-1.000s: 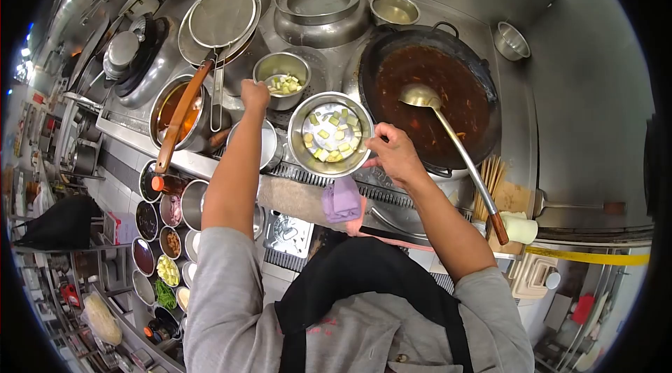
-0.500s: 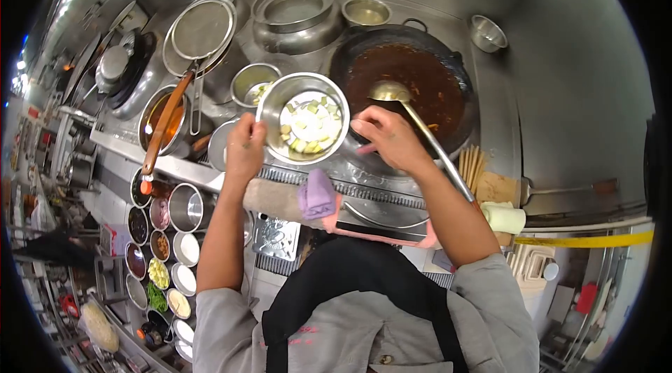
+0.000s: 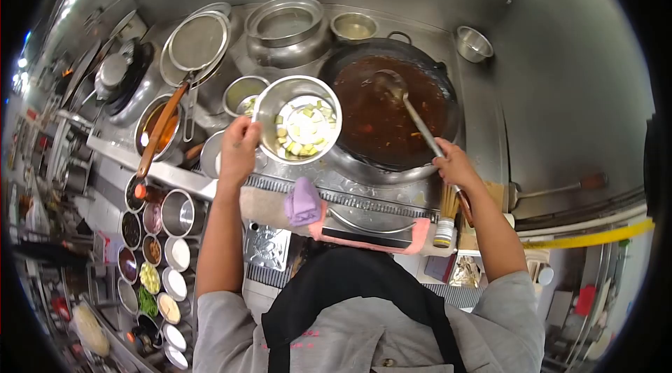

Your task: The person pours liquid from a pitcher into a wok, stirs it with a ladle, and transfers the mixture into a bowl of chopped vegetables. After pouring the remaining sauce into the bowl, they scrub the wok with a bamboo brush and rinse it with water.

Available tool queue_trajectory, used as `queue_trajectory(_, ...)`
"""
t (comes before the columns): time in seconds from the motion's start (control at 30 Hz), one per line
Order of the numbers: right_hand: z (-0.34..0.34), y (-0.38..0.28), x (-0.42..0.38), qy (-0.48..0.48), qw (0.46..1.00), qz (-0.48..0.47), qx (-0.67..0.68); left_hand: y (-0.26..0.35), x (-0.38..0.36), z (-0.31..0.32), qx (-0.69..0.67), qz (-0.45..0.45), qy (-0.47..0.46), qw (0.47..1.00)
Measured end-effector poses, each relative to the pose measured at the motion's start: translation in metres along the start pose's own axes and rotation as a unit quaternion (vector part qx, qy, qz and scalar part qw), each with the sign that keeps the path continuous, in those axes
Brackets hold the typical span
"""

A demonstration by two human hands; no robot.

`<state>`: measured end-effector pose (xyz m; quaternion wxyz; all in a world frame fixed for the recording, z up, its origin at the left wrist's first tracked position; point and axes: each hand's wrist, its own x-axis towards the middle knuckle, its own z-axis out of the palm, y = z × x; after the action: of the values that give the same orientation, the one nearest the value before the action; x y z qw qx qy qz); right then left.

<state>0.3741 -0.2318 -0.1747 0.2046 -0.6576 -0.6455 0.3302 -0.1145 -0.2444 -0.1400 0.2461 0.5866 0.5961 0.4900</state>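
Note:
My left hand grips the rim of a steel bowl, which is tilted toward me beside the wok. Pale green and whitish chopped pieces lie in the bottom of this bowl. My right hand is closed around the handle of a long ladle. The ladle's head dips into dark brown liquid with small bits in it. A large black wok holds that liquid.
Strainers rest over a pot at the back left, near a pot of orange liquid. A lidded steel pot stands behind. Several ingredient bowls line the left. A purple cloth lies at the front edge, near a bundle of sticks.
My right hand has left the bowl's side and moved right and down onto the ladle's handle. The ladle's head has sunk lower into the liquid. My left hand still holds the bowl.

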Motion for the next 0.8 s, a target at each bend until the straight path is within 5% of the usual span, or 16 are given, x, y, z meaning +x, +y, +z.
queue_trajectory(0.03, -0.001, -0.013, 0.003, -0.036, 0.99, 0.106, 0.082, 0.005, -0.002, 0.002, -0.007, -0.009, 0.012, 1.0)
queue_trajectory(0.17, -0.004, 0.0, 0.022, 0.035, 0.987, 0.077, 0.135, 0.012, -0.008, 0.004, 0.026, -0.02, 0.009, 0.999)
queue_trajectory(0.27, -0.01, 0.033, 0.042, 0.117, 0.992, -0.031, -0.034, 0.009, -0.008, 0.006, 0.025, -0.05, -0.015, 0.998)
queue_trajectory(0.37, -0.015, 0.06, 0.056, 0.194, 0.93, -0.144, -0.278, 0.004, -0.008, 0.008, 0.023, -0.074, -0.025, 0.997)
queue_trajectory(0.47, -0.011, 0.07, 0.069, 0.122, 0.949, -0.098, -0.272, 0.003, -0.007, 0.012, -0.007, -0.08, -0.032, 0.996)
queue_trajectory(0.57, -0.007, 0.004, 0.043, -0.043, 0.989, 0.123, 0.069, 0.002, -0.006, 0.015, -0.024, -0.084, -0.037, 0.995)
queue_trajectory(0.8, 0.001, -0.018, 0.018, -0.213, 0.887, 0.153, 0.381, 0.005, -0.001, 0.011, 0.002, -0.085, -0.039, 0.996)
